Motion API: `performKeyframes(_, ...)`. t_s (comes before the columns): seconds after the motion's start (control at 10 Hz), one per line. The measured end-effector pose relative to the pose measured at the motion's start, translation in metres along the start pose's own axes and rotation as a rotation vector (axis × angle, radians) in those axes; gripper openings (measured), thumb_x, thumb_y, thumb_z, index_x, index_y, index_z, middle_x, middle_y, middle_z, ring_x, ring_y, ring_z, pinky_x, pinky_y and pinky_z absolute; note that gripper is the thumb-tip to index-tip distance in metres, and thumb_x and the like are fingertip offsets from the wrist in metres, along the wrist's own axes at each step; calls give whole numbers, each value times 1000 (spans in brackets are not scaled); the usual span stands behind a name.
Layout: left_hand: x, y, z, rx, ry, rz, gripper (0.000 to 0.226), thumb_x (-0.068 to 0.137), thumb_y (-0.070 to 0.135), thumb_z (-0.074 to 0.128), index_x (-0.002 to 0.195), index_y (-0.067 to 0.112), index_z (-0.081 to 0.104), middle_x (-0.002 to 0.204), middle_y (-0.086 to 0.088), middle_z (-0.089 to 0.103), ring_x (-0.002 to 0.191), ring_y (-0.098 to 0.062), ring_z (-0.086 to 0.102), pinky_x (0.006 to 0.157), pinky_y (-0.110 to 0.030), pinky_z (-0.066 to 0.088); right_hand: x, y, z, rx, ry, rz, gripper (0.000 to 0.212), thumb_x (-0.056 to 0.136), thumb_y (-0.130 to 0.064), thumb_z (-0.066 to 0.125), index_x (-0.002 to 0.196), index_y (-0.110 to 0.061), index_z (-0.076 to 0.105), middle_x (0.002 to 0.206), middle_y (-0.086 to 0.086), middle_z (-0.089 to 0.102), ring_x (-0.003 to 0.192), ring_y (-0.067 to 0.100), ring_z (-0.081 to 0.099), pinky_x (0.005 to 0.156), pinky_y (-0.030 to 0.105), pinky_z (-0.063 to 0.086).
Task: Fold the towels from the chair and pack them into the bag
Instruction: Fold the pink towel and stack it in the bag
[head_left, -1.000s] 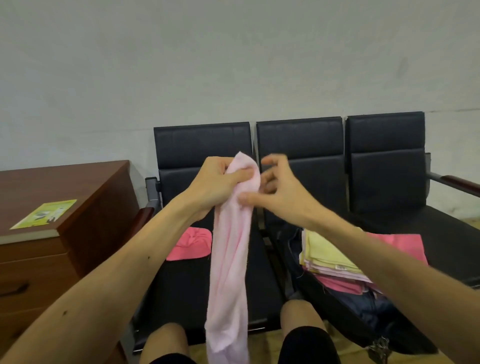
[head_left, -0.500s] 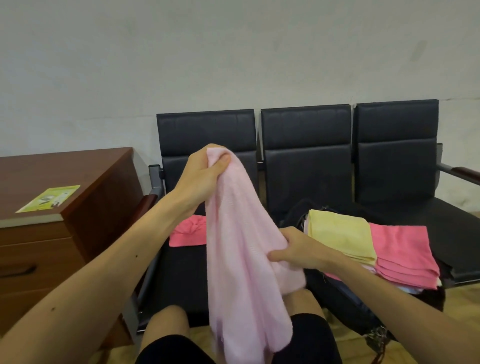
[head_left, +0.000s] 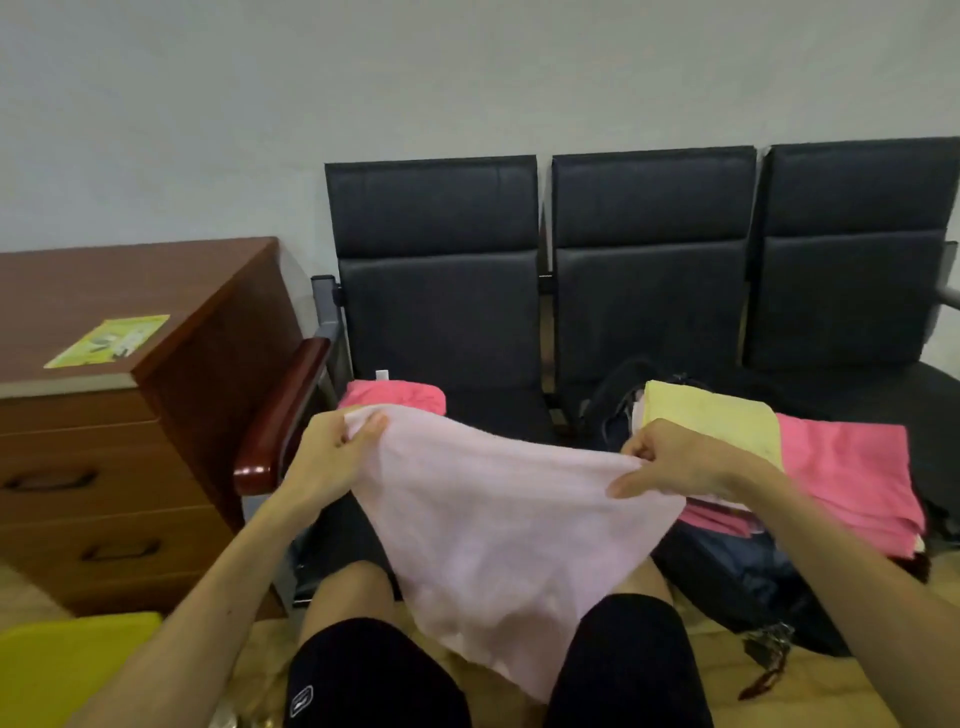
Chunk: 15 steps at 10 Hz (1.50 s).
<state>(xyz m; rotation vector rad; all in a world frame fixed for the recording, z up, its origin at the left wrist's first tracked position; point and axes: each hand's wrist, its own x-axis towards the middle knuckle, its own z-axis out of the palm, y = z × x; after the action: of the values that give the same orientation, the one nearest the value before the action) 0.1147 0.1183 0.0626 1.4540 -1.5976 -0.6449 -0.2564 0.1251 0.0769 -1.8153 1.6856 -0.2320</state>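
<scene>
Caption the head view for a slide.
Left hand and right hand hold a pale pink towel spread wide; folded towels lie on the bag.

The room is lit by soft, even, moderately bright light, and only faint shadows are cast. A small glare is seen on the glossy armrest (head_left: 253, 470). Fine detail is smeared throughout, and the lower corners are stretched by wide-angle distortion.

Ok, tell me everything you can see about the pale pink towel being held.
The pale pink towel looks like soft terry cloth, opened out. The left hand and right hand each pinch an upper corner, spreading it wide; its top edge sags between them and the rest hangs down between the person's knees.
</scene>
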Motion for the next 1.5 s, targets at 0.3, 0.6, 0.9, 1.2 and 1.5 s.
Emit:
performKeyframes(0.3, -40, -55, 32, -199, 89, -306, 16, 99, 28, 60, 99, 25, 76, 92, 7, 77, 93, -6, 71, 81, -27, 54, 27, 33, 73, 613, -98, 111, 29, 68, -11, 87, 89, 0, 71, 84, 13, 71, 74, 21, 67, 64, 29, 52)
performKeyframes(0.6, -75, -114, 70, 36, 94, -857, 72, 76, 89, 44, 124, 36, 55, 127, 1, 60, 116, -31, 58, 104, -47, 44, 29, 43, 152, 861, 17, 240, 74, 46, -49, 96, 79, 3, 54, 79, 19, 52, 75, 25, 54, 66, 40, 37)
performKeyframes(0.9, -97, -86, 109, -564, 274, -744, 22, 94, 36, 65, 105, 17, 63, 102, 0, 67, 89, -19, 62, 79, -37, 51, 17, -12, 189, 1099, 187, 139, 27, 84, -24, 75, 78, -9, 54, 75, 11, 50, 72, 24, 49, 64, 38, 40)
performKeyframes(1.2, -120, -36, 136, -748, 177, -671, 12, 92, 22, 68, 90, 11, 68, 86, -6, 72, 89, -30, 70, 74, -40, 57, 10, -39, 221, 1278, 322, 109, 14, 84, -15, 74, 71, -14, 69, 76, 10, 68, 78, 29, 68, 81, 48, 58)
performKeyframes(1.5, -112, -50, 162, -617, -81, -374, 22, 96, 17, 63, 79, 10, 75, 76, -8, 74, 81, -22, 73, 69, -32, 57, 13, -31, 233, 1318, 389, 165, 15, 86, -15, 73, 81, -1, 74, 83, 19, 73, 79, 30, 72, 81, 46, 58)
